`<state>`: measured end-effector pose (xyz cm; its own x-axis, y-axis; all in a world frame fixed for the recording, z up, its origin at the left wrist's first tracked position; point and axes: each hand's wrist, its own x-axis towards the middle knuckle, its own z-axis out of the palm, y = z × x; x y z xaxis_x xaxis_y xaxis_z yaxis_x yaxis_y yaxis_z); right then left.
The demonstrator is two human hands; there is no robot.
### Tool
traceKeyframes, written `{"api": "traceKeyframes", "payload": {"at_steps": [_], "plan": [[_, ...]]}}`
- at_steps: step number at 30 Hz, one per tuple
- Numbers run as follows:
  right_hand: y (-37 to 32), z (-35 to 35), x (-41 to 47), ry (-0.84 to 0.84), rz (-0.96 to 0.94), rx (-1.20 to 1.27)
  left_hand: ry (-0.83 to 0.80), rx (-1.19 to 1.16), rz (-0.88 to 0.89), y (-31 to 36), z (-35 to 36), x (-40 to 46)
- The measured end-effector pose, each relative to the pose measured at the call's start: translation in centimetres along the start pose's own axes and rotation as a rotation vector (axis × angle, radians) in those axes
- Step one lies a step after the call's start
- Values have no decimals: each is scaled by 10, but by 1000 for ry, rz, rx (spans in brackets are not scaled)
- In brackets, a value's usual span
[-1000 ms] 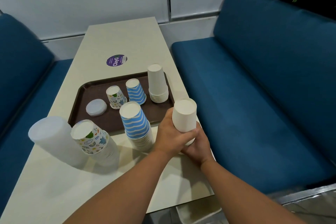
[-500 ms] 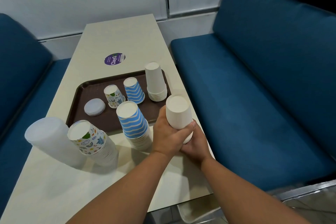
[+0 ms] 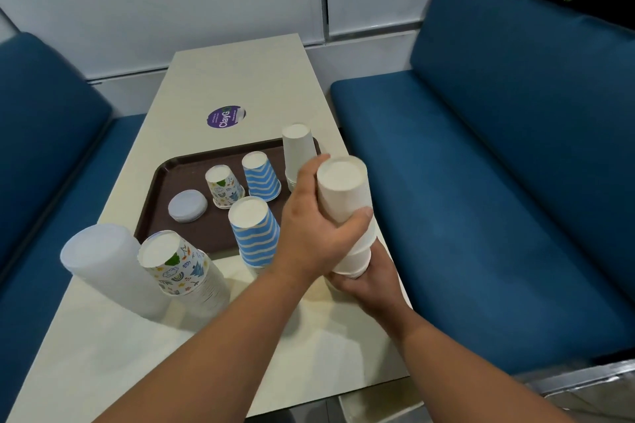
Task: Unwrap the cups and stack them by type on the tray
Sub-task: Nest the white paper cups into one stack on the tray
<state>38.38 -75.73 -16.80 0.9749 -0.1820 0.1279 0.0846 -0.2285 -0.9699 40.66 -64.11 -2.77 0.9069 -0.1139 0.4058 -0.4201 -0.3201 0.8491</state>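
Both hands are gripping the white stack: left hand pulling cups upward, right hand bracing beneath; next, you are carrying them to the tray.

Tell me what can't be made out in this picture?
- Head view: base of the plain white paper cup stack, covered by the right hand.
- Lower tray stack of white cups, behind the left hand.
- Small print on the round purple sticker, too small.
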Motion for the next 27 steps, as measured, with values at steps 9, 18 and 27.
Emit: {"api": "traceKeyframes", "payload": {"at_steps": [9, 18, 27], "plan": [[-1, 5, 12, 28, 45, -91, 128, 64, -52, 24, -51, 138], [4, 5, 14, 15, 51, -132, -173, 397, -194, -48, -40, 189], [2, 4, 15, 20, 67, -145, -554, 801, -268, -57, -35, 188]]}}
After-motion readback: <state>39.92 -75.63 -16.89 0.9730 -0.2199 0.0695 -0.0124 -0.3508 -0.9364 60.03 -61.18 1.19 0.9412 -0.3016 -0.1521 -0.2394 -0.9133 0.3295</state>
